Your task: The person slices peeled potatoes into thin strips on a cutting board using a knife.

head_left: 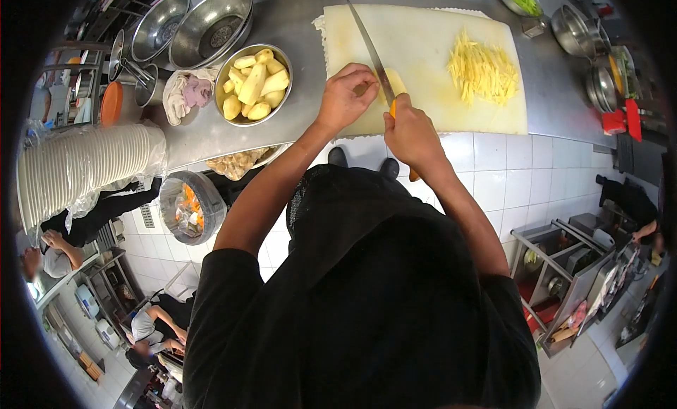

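Right hand clamps the knife, which slants toward the far-left corner of the cutting board; peeled potato lies against the knife, nearer the left edge, just right of left hand: curled, grip unclear.

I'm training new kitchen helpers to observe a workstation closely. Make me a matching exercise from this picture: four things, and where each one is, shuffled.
Things:
1. Knife
2. Yellow strips
3. Peeled vegetables
4. Orange scraps

Places:
A. In a round metal bowl
B. In the person's right hand
C. In a lined bin
D. On the right part of the cutting board

Right pairs: 1-B, 2-D, 3-A, 4-C
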Demonstrator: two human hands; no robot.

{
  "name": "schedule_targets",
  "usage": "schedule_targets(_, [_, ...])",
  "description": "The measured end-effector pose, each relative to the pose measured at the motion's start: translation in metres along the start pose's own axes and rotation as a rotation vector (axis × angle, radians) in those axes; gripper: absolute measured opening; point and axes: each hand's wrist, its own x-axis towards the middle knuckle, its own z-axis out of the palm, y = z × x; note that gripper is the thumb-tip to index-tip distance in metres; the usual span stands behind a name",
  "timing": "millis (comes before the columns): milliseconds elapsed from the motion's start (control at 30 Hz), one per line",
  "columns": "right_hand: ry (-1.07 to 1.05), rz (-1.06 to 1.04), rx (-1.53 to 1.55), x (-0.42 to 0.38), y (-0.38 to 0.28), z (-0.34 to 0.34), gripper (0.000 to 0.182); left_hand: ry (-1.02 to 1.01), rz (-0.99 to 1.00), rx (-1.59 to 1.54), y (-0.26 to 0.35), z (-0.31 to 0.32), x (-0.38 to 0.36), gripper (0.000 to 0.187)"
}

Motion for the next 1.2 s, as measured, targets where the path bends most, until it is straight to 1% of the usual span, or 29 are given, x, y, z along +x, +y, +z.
schedule_targets(67, [0.006,-0.017,-0.001,0.006,0.009,0.011,0.024,-0.01,-0.018,0.003,0.003,-0.002,-0.001,0.008])
schedule_targets(167, [-0.001,0.021,0.0,0.006,0.004,0.008,0.025,-0.011,0.076,0.089,0.001,-0.002,0.0,0.008])
schedule_targets(367, [-0.005,0.018,-0.012,0.007,0.008,0.01,0.026,0.009,-0.018,0.019,0.001,0.004,-0.001,0.011])
schedule_targets(567, [0.013,0.039,0.032,0.003,0.008,0.007,0.027,-0.01,-0.004,0.047,0.005,0.002,-0.002,0.013])
schedule_targets(667, [0.012,0.035,0.029,0.002,0.008,0.007,0.027,0.012,0.088,0.118,-0.004,0.004,-0.003,0.013])
schedule_targets(767, [0.029,0.012,0.015,0.006,0.012,0.011,0.027,0.034,0.01,0.074,0.011,0.001,-0.001,0.014])
schedule_targets(867, [0.031,0.013,0.018,0.004,0.009,0.009,0.025,-0.027,0.233,0.218,0.019,-0.006,0.006,0.018])
schedule_targets(967, [0.039,0.007,0.015,0.003,0.007,0.009,0.025,-0.257,0.34,0.408,0.023,-0.018,0.022,0.022])
schedule_targets(1067, [0.034,0.033,0.0,0.004,0.006,0.011,0.025,-0.342,0.371,0.477,0.025,-0.022,0.032,0.023])
schedule_targets(1167, [0.019,0.04,0.009,0.004,0.006,0.011,0.028,-0.375,0.388,0.554,0.032,-0.023,0.036,0.025])
schedule_targets(1200, [0.019,0.041,0.01,0.004,0.006,0.01,0.028,-0.362,0.364,0.525,0.036,-0.023,0.035,0.026])
